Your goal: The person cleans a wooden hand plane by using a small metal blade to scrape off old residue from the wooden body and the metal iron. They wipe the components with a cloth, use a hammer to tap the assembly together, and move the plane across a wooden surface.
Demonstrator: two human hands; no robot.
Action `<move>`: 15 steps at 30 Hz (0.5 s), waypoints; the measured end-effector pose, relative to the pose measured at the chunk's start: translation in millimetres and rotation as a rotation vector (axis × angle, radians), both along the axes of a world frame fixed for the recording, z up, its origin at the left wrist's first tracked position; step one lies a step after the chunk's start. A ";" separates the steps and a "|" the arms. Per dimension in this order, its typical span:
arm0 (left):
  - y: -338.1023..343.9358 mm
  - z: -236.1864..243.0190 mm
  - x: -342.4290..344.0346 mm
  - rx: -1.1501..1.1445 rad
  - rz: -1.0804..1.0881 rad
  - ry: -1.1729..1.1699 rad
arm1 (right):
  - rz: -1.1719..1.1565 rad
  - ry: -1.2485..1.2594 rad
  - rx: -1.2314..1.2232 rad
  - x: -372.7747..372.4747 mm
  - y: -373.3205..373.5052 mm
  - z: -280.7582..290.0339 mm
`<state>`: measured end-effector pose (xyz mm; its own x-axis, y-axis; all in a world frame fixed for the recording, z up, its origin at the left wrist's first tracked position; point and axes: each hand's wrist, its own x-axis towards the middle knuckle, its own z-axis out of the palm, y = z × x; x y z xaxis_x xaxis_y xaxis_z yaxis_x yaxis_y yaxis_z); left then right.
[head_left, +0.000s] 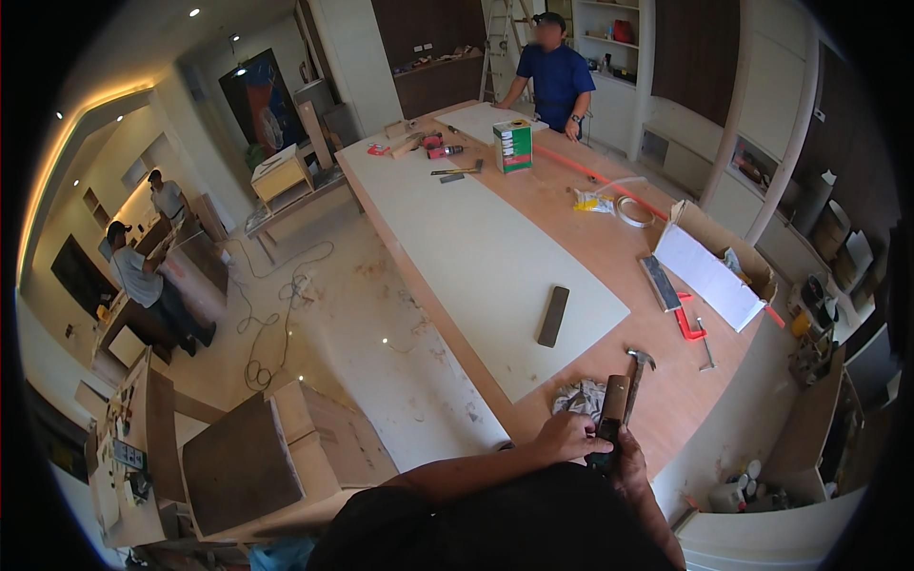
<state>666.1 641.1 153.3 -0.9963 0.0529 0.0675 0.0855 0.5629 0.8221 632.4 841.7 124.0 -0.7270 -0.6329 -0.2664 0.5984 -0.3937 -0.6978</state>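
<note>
My left hand (573,434) has its fingers closed on a dark hand plane (612,404), held on end near the table edge. My right hand (630,462) grips the same tool's lower part from the right side. A claw hammer (640,366) lies just beyond it, beside a crumpled pale cloth (578,394). A dark narrow block (553,316) rests on the white panel (447,266) on the plywood table (705,381). Right of that are a grey bar (659,284) and a red clamp (690,319).
A person in blue (554,81) stands at the far end, near a green can (512,146), drills (440,150) and an open box (719,262). Two co-workers (138,271) (171,200) work at the left. Cords (257,371) lie on the floor. A wooden cabinet (286,452) stands left of me.
</note>
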 end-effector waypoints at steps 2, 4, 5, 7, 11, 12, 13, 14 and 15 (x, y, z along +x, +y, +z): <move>2.1 1.2 -0.8 0.018 -0.017 -0.008 | -0.009 -0.025 -0.009 -1.2 1.0 -6.0; 4.3 -0.5 -2.0 -0.062 -0.055 0.013 | -0.017 -0.049 -0.020 -1.6 1.3 -10.5; 4.5 -2.2 -1.6 -0.061 -0.056 0.012 | -0.022 -0.072 -0.040 -1.4 2.2 -12.4; 5.9 -5.0 -1.4 -0.046 -0.056 0.054 | -0.030 -0.096 -0.059 -1.8 3.6 -16.0; 2.7 -4.2 -3.4 -0.028 -0.088 0.000 | -0.049 -0.142 -0.101 -1.1 -1.0 -12.8; 3.5 -1.3 -4.1 -0.040 -0.095 0.003 | -0.058 -0.153 -0.114 -0.9 -1.4 -9.8; 4.3 0.7 -5.2 -0.052 -0.102 0.006 | -0.062 -0.151 -0.118 -1.3 -0.9 -9.6; 4.9 1.0 -6.7 -0.056 -0.106 0.008 | -0.069 -0.155 -0.119 -2.0 -0.4 -9.5; 4.4 0.4 -7.3 -0.067 -0.104 0.025 | -0.074 -0.163 -0.115 -2.5 -0.8 -9.9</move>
